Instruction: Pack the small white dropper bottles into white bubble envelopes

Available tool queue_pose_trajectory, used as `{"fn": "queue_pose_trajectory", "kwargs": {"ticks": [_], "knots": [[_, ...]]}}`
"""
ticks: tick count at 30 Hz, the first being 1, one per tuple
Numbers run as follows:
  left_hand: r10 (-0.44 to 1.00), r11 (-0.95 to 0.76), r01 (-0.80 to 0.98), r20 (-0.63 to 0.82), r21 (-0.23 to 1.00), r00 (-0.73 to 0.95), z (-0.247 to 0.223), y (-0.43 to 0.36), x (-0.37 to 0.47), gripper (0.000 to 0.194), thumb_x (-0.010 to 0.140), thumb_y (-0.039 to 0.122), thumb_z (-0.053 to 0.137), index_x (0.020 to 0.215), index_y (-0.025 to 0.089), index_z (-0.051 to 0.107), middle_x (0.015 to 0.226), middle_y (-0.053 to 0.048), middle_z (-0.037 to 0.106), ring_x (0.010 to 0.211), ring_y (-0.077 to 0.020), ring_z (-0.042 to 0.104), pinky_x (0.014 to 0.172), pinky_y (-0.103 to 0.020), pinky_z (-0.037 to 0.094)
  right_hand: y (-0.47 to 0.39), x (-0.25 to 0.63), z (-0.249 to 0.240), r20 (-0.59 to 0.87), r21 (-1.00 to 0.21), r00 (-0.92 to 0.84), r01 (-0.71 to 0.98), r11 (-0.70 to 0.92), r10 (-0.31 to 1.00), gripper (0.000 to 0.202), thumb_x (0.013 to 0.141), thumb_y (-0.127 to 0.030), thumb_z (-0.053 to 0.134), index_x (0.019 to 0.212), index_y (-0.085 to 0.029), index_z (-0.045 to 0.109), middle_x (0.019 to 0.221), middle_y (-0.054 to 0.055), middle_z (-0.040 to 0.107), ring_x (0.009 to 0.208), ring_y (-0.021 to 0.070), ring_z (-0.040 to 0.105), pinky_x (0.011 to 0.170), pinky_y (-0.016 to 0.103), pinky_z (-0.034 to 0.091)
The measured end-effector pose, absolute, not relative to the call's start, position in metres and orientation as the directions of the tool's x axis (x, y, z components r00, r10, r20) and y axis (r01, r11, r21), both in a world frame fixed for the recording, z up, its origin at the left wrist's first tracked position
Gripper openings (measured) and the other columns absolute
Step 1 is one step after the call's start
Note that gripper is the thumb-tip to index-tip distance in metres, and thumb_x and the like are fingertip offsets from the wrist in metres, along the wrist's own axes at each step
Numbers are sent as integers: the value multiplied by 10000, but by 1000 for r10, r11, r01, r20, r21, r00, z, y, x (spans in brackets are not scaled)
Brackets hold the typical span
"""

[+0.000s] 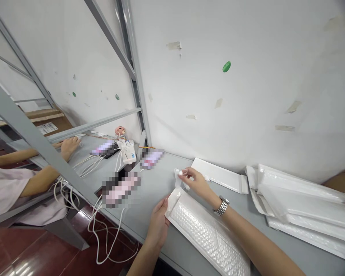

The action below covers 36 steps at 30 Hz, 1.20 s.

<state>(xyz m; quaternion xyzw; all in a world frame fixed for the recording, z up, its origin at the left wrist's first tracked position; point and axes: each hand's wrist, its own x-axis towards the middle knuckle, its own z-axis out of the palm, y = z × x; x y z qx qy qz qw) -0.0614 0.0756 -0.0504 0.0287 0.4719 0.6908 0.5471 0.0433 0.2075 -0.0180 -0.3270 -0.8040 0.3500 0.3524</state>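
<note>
A white bubble mailer (207,234) lies slanted at the front of the grey table. My left hand (158,220) grips its left edge near the upper end, thumb on top. My right hand (197,183), with a metal watch (222,206) on the wrist, is closed in a pinch above the mailer's upper end. Between its fingertips is a small white piece (180,173), with a thin clear strip (177,182) hanging beside it. Behind my right hand a flat white mailer (218,174) rests against the wall.
White mailers are stacked (301,203) at the right. Blurred phones (152,158), a white power strip (128,152) and loose cables lie left. Beyond a grey metal post (43,142), another person's hand (70,146) rests on the table.
</note>
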Motion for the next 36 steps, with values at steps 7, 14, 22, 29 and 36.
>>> {"fn": "queue_pose_trajectory", "kwargs": {"ticks": [7,14,22,29,36], "knots": [[789,16,-741,-463,672,-404,-51,80,-58,187,752,172,659,926,108,684,900,-100,730,867,-223,675,690,-263,526,184,42,-24,249,-791,-795,163,590,553,208,828,-267,528,1029,-210,526,784,-3,583,722,134,553,677,265,441],[789,39,-718,-462,695,-405,-48,82,-58,225,725,196,684,938,123,674,854,-84,729,803,-209,680,577,-228,491,183,53,-6,153,-680,-895,212,702,418,391,858,-215,478,1247,-252,467,815,8,614,708,139,562,642,260,431],[808,48,-705,-442,708,-389,-46,81,-57,191,801,191,598,960,111,667,901,-96,723,841,-207,673,661,-254,508,181,55,-2,197,-515,-909,222,828,366,148,856,-194,493,908,-176,630,825,56,639,800,185,579,740,322,451],[798,24,-719,-447,695,-405,-45,80,-58,201,810,157,575,982,109,667,906,-96,721,832,-194,669,638,-236,496,176,52,-5,264,-522,-894,182,833,361,313,799,-139,579,1108,-193,565,1036,84,568,947,194,548,820,330,469],[796,31,-718,-451,696,-403,-48,78,-58,234,768,203,639,976,99,670,845,-99,722,764,-189,668,560,-218,468,179,49,-9,268,-473,-903,180,863,335,116,848,-225,550,829,-159,644,836,66,615,798,176,561,754,316,453]]}}
